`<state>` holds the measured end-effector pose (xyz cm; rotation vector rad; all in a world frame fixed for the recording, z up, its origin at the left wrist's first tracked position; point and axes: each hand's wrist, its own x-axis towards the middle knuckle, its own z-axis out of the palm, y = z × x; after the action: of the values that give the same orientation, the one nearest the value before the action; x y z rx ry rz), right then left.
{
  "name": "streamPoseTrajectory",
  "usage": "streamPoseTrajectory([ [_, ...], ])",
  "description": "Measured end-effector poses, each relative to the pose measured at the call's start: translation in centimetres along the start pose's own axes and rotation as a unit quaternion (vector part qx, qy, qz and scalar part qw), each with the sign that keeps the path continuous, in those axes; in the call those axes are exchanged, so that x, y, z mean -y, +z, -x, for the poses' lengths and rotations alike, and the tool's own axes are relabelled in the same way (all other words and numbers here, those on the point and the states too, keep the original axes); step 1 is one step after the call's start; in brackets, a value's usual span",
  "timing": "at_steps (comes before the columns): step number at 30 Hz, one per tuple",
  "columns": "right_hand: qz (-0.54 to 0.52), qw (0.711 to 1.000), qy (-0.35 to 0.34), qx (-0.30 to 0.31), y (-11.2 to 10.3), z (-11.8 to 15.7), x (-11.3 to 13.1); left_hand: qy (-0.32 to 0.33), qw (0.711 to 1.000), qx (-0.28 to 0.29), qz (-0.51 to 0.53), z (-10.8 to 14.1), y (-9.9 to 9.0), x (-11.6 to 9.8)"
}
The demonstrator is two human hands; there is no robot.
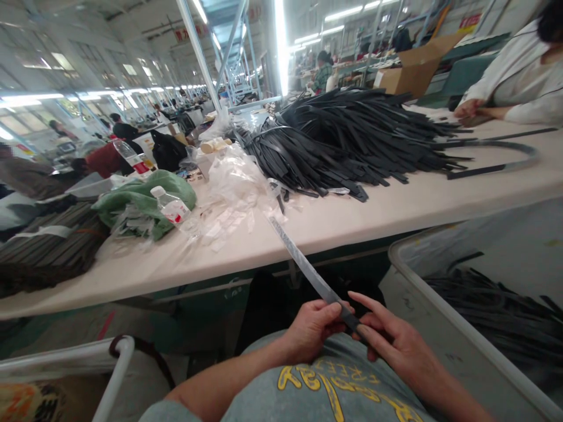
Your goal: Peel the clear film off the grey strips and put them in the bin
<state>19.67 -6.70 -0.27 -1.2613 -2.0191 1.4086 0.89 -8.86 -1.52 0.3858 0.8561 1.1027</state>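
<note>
A long dark grey strip runs from the table edge down to my lap, its far end resting on the tabletop. My left hand pinches it between thumb and fingers. Just to the right, my right hand grips the strip's near end with the thumb on top, while its index finger sticks out. Both hands are close together above my shirt front. Part of the strip's near end is hidden by the fingers. On the table beyond lies a big pile of similar black strips.
White plastic wrap, a plastic bottle and green cloth lie on the table. Bundled strips sit at left. A bin holding dark strips stands at right. A co-worker's hands rest across the table.
</note>
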Motion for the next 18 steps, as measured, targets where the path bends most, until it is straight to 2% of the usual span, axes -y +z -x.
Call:
streamPoseTrajectory([
  [3, -0.014, 0.998, 0.049, 0.028, -1.4, 2.4, -2.0, 0.008, 0.999, -0.043, -0.006, 0.1, -0.2, -0.1],
  [5, -0.017, 0.997, 0.063, 0.031, -1.6, 3.4, -2.8, -0.006, 0.999, -0.040, -0.019, 0.2, -0.4, 0.1],
  [9, -0.023, 0.999, 0.029, 0.016, -0.1, 1.3, -1.5, -0.033, 0.996, 0.009, -0.078, 0.3, -0.4, 0.6],
  [12, -0.020, 1.000, 0.007, 0.010, 0.2, 0.1, -0.7, -0.021, 0.995, 0.010, -0.094, 0.2, -0.3, 0.7],
  [14, -0.011, 0.999, 0.016, 0.031, -0.7, 1.2, -2.1, -0.010, 0.997, -0.013, -0.080, 0.0, -0.4, 0.8],
  [16, -0.004, 0.998, 0.039, 0.044, -1.8, 3.5, -4.9, -0.009, 0.998, -0.032, -0.060, -0.2, -0.5, 0.9],
  [18, -0.003, 0.997, 0.067, 0.032, -2.5, 5.7, -7.7, -0.022, 0.998, -0.039, -0.054, -0.3, -0.6, 1.0],
])
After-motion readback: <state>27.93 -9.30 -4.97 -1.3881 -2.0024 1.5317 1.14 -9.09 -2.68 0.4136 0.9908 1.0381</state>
